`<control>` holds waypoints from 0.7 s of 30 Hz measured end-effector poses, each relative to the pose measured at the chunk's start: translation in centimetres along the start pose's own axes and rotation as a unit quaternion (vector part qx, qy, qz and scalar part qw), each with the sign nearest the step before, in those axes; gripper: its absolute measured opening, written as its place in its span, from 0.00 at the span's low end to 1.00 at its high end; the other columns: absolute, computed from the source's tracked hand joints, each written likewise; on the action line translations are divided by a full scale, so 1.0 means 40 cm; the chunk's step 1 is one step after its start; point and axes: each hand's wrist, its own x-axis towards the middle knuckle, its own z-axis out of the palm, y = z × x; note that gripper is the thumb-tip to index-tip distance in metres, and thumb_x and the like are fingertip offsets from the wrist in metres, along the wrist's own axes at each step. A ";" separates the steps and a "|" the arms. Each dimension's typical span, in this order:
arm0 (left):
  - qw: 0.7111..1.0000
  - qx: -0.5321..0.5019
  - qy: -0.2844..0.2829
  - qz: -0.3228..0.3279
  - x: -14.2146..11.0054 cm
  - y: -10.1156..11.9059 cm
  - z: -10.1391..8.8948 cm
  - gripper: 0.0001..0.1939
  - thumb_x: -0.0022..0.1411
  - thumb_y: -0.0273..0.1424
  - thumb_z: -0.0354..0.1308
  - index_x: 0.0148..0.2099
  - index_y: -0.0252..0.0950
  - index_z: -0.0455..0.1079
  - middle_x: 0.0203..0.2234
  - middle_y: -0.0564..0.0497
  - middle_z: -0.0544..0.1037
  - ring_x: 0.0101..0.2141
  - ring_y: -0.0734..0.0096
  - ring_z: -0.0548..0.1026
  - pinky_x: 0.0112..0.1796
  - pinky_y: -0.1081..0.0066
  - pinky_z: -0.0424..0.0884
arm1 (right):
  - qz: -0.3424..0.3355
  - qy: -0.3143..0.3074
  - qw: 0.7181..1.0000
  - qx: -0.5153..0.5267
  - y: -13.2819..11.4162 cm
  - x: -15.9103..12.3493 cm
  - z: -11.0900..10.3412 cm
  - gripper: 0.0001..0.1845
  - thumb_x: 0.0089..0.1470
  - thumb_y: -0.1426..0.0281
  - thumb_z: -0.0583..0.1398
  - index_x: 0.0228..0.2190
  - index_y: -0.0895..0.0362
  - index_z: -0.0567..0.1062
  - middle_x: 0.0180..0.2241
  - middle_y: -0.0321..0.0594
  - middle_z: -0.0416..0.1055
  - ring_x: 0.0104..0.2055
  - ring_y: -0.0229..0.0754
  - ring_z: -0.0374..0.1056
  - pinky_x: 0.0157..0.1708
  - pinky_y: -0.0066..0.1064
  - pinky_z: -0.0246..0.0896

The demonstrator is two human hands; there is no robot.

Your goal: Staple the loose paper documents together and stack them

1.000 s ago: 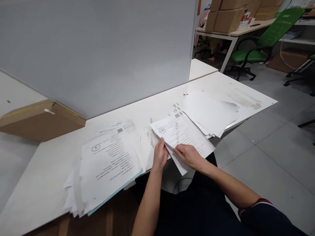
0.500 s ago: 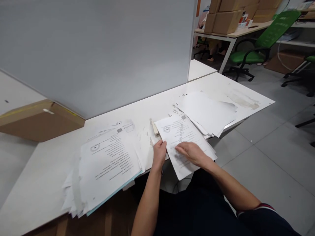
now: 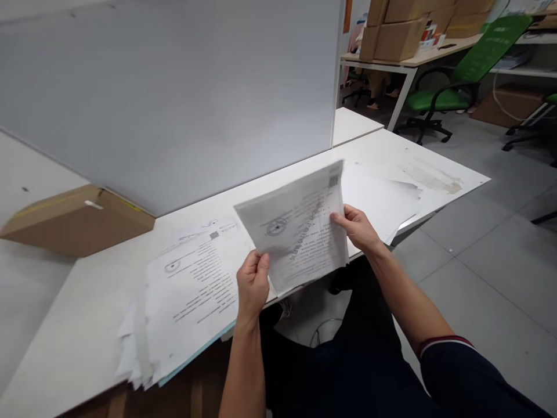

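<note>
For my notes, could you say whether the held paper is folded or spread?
The paper is spread: its printed face shows broadly between left hand and right hand.

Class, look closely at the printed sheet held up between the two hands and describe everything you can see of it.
The printed sheet is thin, white, paper-like and four-cornered, raised and tilted above the desk edge. Its face carries lines of dark print, a round emblem, a slanting band of larger marks and a dark square code near the upper right corner; the words are too blurred to read. The left hand grips its left edge, the right hand its right.
</note>
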 end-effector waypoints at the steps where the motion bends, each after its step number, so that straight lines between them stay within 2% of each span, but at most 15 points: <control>1: 1.000 0.004 0.025 0.018 0.008 0.002 -0.006 0.11 0.60 0.37 0.54 0.31 0.36 0.68 0.19 0.56 0.64 0.23 0.77 0.63 0.27 0.75 0.61 | -0.024 0.008 1.000 0.016 -0.023 0.007 0.013 0.20 0.51 0.56 0.60 0.42 0.56 0.72 0.38 0.40 0.75 0.40 0.45 0.70 0.43 0.39 0.65; 4: 0.993 -0.024 0.097 0.064 0.030 0.003 -0.014 0.10 0.60 0.39 0.54 0.34 0.36 0.67 0.21 0.56 0.64 0.24 0.76 0.65 0.29 0.75 0.63 | -0.113 0.038 0.993 0.025 -0.069 0.018 0.043 0.16 0.51 0.58 0.62 0.40 0.54 0.73 0.36 0.37 0.75 0.39 0.43 0.69 0.41 0.36 0.65; 6: 0.986 -0.050 0.130 0.091 0.039 -0.004 -0.009 0.11 0.60 0.40 0.54 0.37 0.36 0.67 0.25 0.54 0.68 0.30 0.74 0.68 0.34 0.73 0.65 | -0.140 0.047 0.989 0.015 -0.063 0.021 0.055 0.14 0.51 0.59 0.61 0.38 0.52 0.74 0.35 0.36 0.74 0.40 0.43 0.69 0.41 0.36 0.65; 9: 0.984 -0.059 0.140 0.089 0.045 -0.021 0.002 0.13 0.59 0.40 0.55 0.37 0.35 0.67 0.29 0.51 0.70 0.34 0.71 0.71 0.38 0.71 0.67 | -0.120 0.019 0.993 0.003 -0.008 0.025 0.058 0.16 0.52 0.57 0.60 0.41 0.52 0.74 0.39 0.37 0.74 0.43 0.45 0.69 0.43 0.37 0.65; 11: 0.988 -0.065 0.122 0.068 0.045 -0.030 0.009 0.14 0.59 0.40 0.55 0.39 0.35 0.67 0.28 0.51 0.71 0.34 0.71 0.71 0.38 0.70 0.67 | -0.106 -0.003 0.994 0.010 0.033 0.028 0.054 0.18 0.52 0.58 0.60 0.43 0.52 0.73 0.43 0.38 0.74 0.46 0.47 0.68 0.45 0.38 0.64; 13: 0.989 -0.077 0.103 0.074 0.046 -0.031 0.013 0.14 0.60 0.40 0.54 0.42 0.35 0.67 0.30 0.50 0.73 0.35 0.71 0.72 0.39 0.70 0.67 | -0.099 -0.012 0.995 0.018 0.057 0.029 0.048 0.18 0.52 0.59 0.61 0.44 0.52 0.73 0.46 0.38 0.73 0.48 0.47 0.67 0.47 0.39 0.63; 17: 0.983 -0.095 0.103 0.118 0.051 -0.018 0.020 0.15 0.61 0.39 0.53 0.47 0.36 0.68 0.37 0.48 0.74 0.43 0.67 0.72 0.46 0.67 0.65 | -0.078 -0.012 0.997 0.013 0.062 0.025 0.041 0.18 0.52 0.58 0.60 0.44 0.53 0.74 0.45 0.39 0.74 0.46 0.47 0.69 0.45 0.39 0.65; 21: 0.984 -0.108 0.113 0.085 0.052 -0.015 0.030 0.15 0.61 0.41 0.53 0.43 0.36 0.70 0.34 0.49 0.75 0.43 0.67 0.72 0.46 0.67 0.66 | -0.047 -0.041 0.998 -0.027 0.078 0.020 0.042 0.18 0.51 0.58 0.61 0.41 0.54 0.76 0.41 0.40 0.76 0.44 0.48 0.70 0.44 0.39 0.65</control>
